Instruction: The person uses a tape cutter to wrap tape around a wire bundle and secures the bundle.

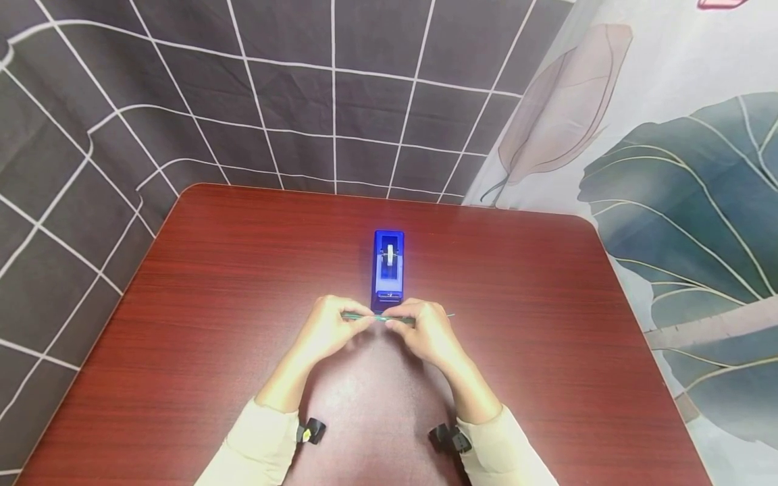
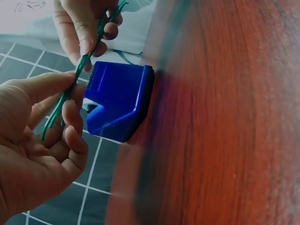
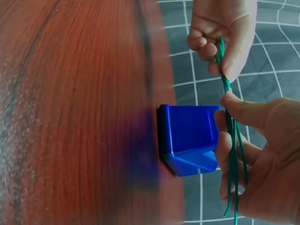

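A thin bundle of green wire-like strands (image 3: 235, 173) stretches between the two hands. My left hand (image 1: 331, 329) pinches one part of it between thumb and fingers. Close beside, my right hand (image 1: 428, 331) pinches it too, the thumbs nearly meeting at the middle. Loose strand ends stick out past both hands, as the left wrist view shows for the green bundle (image 2: 55, 115). Just beyond the fingertips stands a blue tape dispenser (image 1: 389, 287) with a pale tape roll (image 1: 390, 255) inside. Neither hand appears to grip the dispenser.
The reddish-brown wooden table (image 1: 243, 256) has rounded far corners. Behind it hangs a dark grey cloth with a white grid (image 1: 292, 94); a leaf-patterned curtain (image 1: 681, 223) hangs at the right. Black wrist cameras sit at both cuffs.
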Available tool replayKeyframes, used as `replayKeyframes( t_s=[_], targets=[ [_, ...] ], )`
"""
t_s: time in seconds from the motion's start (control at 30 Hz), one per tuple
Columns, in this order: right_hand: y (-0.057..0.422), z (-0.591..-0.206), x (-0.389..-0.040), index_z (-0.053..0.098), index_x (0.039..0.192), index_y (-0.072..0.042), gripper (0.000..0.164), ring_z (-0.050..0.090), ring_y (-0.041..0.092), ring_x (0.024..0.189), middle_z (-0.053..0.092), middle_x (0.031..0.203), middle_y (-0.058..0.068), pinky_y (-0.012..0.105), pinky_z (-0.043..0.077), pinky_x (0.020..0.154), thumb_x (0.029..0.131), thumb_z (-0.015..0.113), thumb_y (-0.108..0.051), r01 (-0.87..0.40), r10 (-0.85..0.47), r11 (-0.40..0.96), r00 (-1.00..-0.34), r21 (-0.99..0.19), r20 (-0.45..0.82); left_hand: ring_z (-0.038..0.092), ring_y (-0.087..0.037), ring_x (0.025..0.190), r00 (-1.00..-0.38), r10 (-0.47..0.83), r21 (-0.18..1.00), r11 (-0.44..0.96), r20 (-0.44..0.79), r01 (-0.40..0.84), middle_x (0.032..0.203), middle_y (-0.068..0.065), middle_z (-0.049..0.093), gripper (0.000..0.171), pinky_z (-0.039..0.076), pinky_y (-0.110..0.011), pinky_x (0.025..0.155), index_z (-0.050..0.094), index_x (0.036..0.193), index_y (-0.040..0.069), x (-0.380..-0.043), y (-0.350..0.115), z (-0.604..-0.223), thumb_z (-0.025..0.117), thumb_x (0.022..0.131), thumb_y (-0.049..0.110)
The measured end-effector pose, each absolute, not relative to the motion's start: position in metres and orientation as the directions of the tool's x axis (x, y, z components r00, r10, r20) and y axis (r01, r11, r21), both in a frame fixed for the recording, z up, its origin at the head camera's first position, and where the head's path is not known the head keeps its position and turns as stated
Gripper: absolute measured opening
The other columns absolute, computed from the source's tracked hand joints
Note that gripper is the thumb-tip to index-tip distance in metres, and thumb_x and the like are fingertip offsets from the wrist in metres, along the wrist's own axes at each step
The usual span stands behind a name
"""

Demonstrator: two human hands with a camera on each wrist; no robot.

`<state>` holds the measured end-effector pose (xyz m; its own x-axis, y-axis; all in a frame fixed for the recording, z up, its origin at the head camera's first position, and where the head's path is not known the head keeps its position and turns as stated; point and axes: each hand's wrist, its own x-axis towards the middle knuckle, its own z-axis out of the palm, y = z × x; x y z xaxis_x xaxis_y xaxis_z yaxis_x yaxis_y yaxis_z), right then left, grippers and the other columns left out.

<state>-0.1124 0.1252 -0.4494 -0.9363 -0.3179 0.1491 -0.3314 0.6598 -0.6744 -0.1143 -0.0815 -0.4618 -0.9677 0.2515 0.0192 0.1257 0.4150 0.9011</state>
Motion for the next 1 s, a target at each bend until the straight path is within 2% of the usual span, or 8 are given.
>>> replayKeyframes(
  t_s=[0.2, 0.3, 0.43, 0.63, 0.8, 1.0],
  targets=[
    [0.126, -0.454, -0.113, 0.082, 0.093, -0.014, 0.014, 0.068, 0.014, 0.075, 0.075, 0.085, -0.002, 0.032, 0.056, 0.071, 0.080, 0.086, -0.012, -0.313, -0.307, 0.686, -0.943, -0.657, 0.128, 0.068, -0.024, 0.056, -0.969, 0.246, 0.891, 0.437, 0.009, 0.120, 0.089, -0.007, 0.077, 0.009, 0.053, -0.026, 0.050, 0.080, 0.092, 0.009, -0.114, -0.083, -0.465, 0.082, 0.084, 0.011],
    [0.129, -0.459, -0.114, 0.081, 0.092, -0.014, 0.014, 0.069, 0.016, 0.077, 0.074, 0.084, -0.001, 0.037, 0.056, 0.072, 0.079, 0.086, -0.011, -0.312, -0.309, 0.700, -0.943, -0.643, 0.121, 0.065, -0.016, 0.056, -0.970, 0.241, 0.873, 0.465, 0.034, 0.146, 0.088, -0.005, 0.076, 0.009, 0.051, -0.025, 0.050, 0.080, 0.090, 0.009, -0.115, -0.083, -0.470, 0.083, 0.082, 0.011],
    [0.133, -0.467, -0.115, 0.080, 0.092, -0.011, 0.014, 0.066, 0.016, 0.074, 0.072, 0.083, 0.000, 0.036, 0.054, 0.068, 0.078, 0.086, -0.010, -0.320, -0.327, 0.718, -0.939, -0.618, 0.106, 0.057, -0.007, 0.058, -0.966, 0.239, 0.821, 0.531, 0.093, 0.210, 0.086, -0.002, 0.076, 0.010, 0.048, -0.024, 0.055, 0.081, 0.088, 0.009, -0.115, -0.084, -0.475, 0.085, 0.080, 0.013],
    [0.135, -0.470, -0.115, 0.081, 0.096, -0.011, 0.017, 0.060, 0.013, 0.072, 0.070, 0.086, 0.000, 0.036, 0.052, 0.067, 0.080, 0.084, -0.007, -0.233, -0.314, 0.770, -0.949, -0.594, -0.035, 0.060, -0.011, 0.069, -0.961, 0.252, 0.747, 0.616, 0.113, 0.250, 0.081, 0.000, 0.073, 0.007, 0.052, -0.031, 0.066, 0.080, 0.084, 0.010, -0.115, -0.085, -0.482, 0.085, 0.079, 0.009],
    [0.136, -0.474, -0.116, 0.079, 0.083, -0.015, 0.011, 0.057, 0.011, 0.067, 0.064, 0.076, -0.004, 0.034, 0.050, 0.065, 0.078, 0.086, -0.010, -0.193, -0.294, 0.800, -0.951, -0.568, -0.092, 0.058, -0.010, 0.065, -0.956, 0.285, 0.669, 0.696, 0.074, 0.259, 0.077, 0.003, 0.071, 0.009, 0.051, -0.033, 0.067, 0.079, 0.081, 0.013, -0.115, -0.087, -0.485, 0.087, 0.077, 0.012],
    [0.138, -0.478, -0.116, 0.075, 0.075, -0.020, 0.014, 0.053, 0.010, 0.066, 0.058, 0.072, -0.007, 0.033, 0.048, 0.065, 0.076, 0.089, -0.016, -0.179, -0.296, 0.812, -0.947, -0.555, -0.127, 0.060, -0.012, 0.066, -0.943, 0.323, 0.607, 0.735, 0.078, 0.302, 0.076, 0.004, 0.071, 0.012, 0.050, -0.039, 0.073, 0.077, 0.078, 0.014, -0.113, -0.087, -0.485, 0.089, 0.074, 0.014]
  ],
)
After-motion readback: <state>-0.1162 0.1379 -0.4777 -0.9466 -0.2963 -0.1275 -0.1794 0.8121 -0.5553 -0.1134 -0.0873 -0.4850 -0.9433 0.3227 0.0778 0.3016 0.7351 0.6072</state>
